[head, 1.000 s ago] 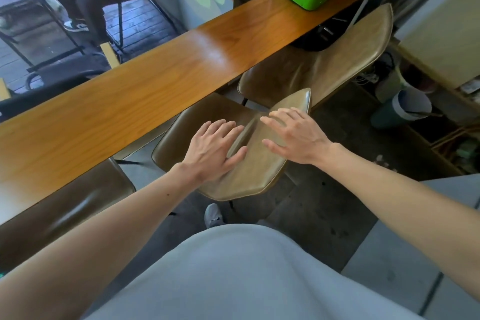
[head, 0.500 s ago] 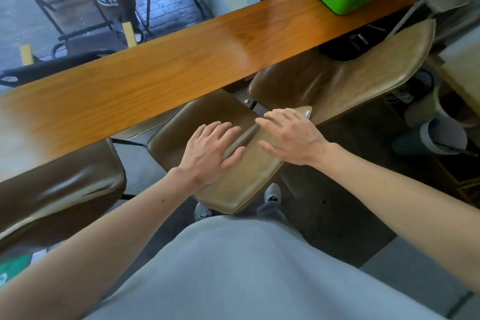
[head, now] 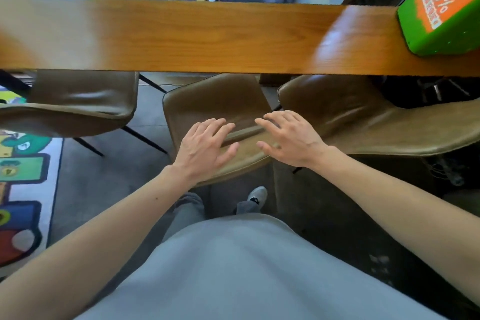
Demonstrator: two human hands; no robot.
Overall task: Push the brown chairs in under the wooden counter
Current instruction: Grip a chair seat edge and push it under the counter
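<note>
The bench (head: 181, 36) spans the view, a green box (head: 441, 8) at its right end. Three brown chairs sit partly beneath it: left chair (head: 78, 101), middle chair (head: 215, 106), right chair (head: 363, 117). Left hand (head: 205, 149) and right hand (head: 291, 138) lie flat, fingers spread, on the middle chair's backrest, gripping nothing
</note>
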